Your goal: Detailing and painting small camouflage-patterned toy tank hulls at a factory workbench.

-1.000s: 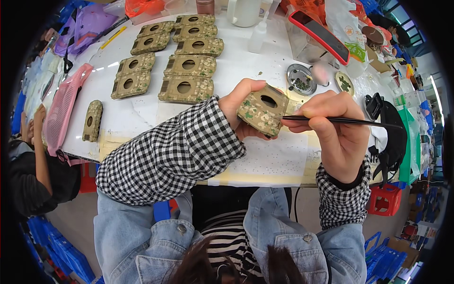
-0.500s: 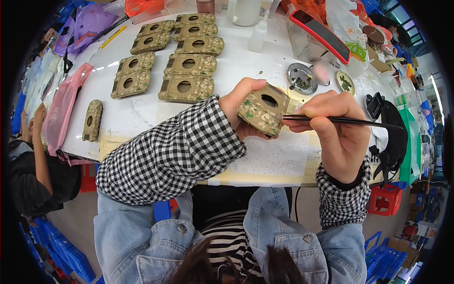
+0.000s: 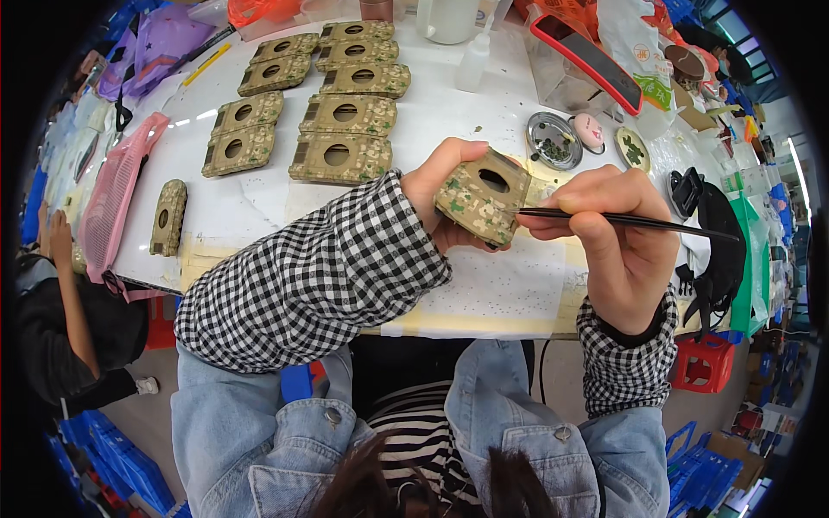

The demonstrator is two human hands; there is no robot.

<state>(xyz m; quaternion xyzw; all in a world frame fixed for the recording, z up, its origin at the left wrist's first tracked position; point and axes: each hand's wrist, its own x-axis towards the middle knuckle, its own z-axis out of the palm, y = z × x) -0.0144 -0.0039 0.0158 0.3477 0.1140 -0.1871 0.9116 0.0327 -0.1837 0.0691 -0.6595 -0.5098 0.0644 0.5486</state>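
My left hand (image 3: 438,186) grips a camouflage model tank hull (image 3: 477,200), a tan-and-green shell with a round hole in its top. The thumb lies along its far edge and the other fingers are partly hidden beneath it. Pinched in my right hand (image 3: 629,237) are black tweezers (image 3: 661,222), whose tips meet the hull's right side. Whether anything sits between the tips is too small to tell. Beyond my right hand are a round metal dish (image 3: 553,138) with small dark green pieces and an oval pale dish (image 3: 633,148) holding more green bits.
Several matching hulls (image 3: 341,161) stand in rows at the far left, with one single hull (image 3: 168,217) nearer. Around the table are a pink mesh pouch (image 3: 121,194), a dropper bottle (image 3: 472,65), a red-cased phone (image 3: 587,65) and a black bag (image 3: 718,242). A co-worker's arm (image 3: 73,289) shows at left.
Both hands have barely moved; the hull and tweezers stay together. A blurred pink object by the metal dish now lies still and sharp. The co-worker at left has shifted slightly.
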